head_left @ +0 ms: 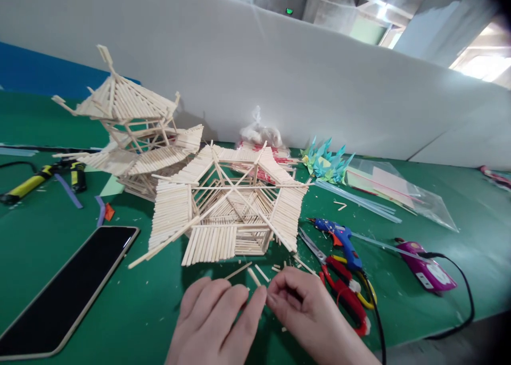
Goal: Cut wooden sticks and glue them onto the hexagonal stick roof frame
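My left hand (217,317) lies low on the green table (159,301), fingers stretched forward and close together, index tip meeting my right hand (307,309). The right hand's fingers are curled in a pinch at that meeting point; what they hold is too small to make out. Loose wooden sticks (255,274) lie just beyond the fingertips. Behind them sits a hexagonal roof-like stick model (223,210). A taller stick pagoda (128,125) leans at the back left.
A black phone (67,290) lies at the left. Red-handled scissors (343,290), a blue glue gun (339,240) and a purple device (427,272) with a black cable are at the right. Yellow-black tools (40,179), folded paper (327,160) and plastic bags (395,192) sit further back.
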`<state>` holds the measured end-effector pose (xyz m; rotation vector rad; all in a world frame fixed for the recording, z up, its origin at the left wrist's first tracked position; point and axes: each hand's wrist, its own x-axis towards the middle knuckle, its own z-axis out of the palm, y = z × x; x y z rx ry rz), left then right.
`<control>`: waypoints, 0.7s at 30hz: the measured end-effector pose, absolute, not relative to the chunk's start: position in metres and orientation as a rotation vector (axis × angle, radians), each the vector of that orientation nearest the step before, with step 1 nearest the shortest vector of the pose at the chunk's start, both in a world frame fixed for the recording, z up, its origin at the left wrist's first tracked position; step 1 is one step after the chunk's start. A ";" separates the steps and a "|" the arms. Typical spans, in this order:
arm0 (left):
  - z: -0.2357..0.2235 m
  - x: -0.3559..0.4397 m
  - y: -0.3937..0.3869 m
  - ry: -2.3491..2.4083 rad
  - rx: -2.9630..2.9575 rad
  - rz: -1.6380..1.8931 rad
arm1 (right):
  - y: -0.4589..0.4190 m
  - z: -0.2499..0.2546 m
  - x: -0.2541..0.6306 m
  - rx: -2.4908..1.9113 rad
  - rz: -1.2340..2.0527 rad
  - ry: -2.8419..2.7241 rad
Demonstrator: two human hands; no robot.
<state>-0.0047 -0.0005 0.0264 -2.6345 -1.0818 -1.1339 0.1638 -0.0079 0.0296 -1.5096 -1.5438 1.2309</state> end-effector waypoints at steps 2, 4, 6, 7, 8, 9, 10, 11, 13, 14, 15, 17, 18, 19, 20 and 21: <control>0.029 -0.002 0.003 -1.024 -2.600 -0.951 | -0.011 0.036 0.169 -1.520 1.038 -1.767; 0.029 0.004 0.003 -1.080 -2.614 -0.917 | -0.013 0.042 0.172 -1.522 0.865 -1.966; 0.027 0.009 0.001 -1.104 -2.659 -0.952 | -0.015 0.047 0.173 -1.534 0.766 -2.112; 0.026 0.011 0.000 -1.082 -2.685 -0.971 | -0.015 0.049 0.173 -1.544 0.726 -2.169; 0.025 0.012 -0.001 -1.048 -2.708 -0.982 | -0.016 0.051 0.172 -1.555 0.692 -2.211; 0.024 0.013 -0.001 -1.013 -2.725 -0.978 | -0.016 0.052 0.172 -1.558 0.674 -2.241; 0.023 0.014 0.000 -0.988 -2.741 -0.949 | -0.017 0.053 0.173 -1.553 0.674 -2.255; 0.022 0.014 0.000 -0.974 -2.750 -0.912 | -0.018 0.053 0.176 -1.551 0.684 -2.243; 0.022 0.014 0.002 -0.991 -2.782 -0.850 | -0.022 0.051 0.189 -1.598 0.698 -2.139; 0.022 0.014 0.002 -1.034 -2.814 -0.844 | -0.024 0.048 0.199 -1.654 0.680 -2.056; 0.023 0.014 0.002 -1.094 -2.852 -0.864 | -0.027 0.043 0.211 -1.737 0.636 -1.966; 0.025 0.016 0.003 -1.242 -2.926 -0.976 | -0.033 0.028 0.240 -1.920 0.501 -1.826; 0.026 0.017 0.003 -1.310 -2.957 -1.051 | -0.036 0.017 0.255 -2.019 0.424 -1.769; 0.028 0.018 0.003 -1.350 -2.985 -1.131 | -0.039 0.007 0.268 -2.127 0.364 -1.725; 0.030 0.018 0.004 -1.366 -3.014 -1.206 | -0.042 -0.004 0.280 -2.184 0.294 -1.722; 0.033 0.018 0.004 -1.372 -3.041 -1.265 | -0.044 -0.014 0.289 -2.215 0.227 -1.722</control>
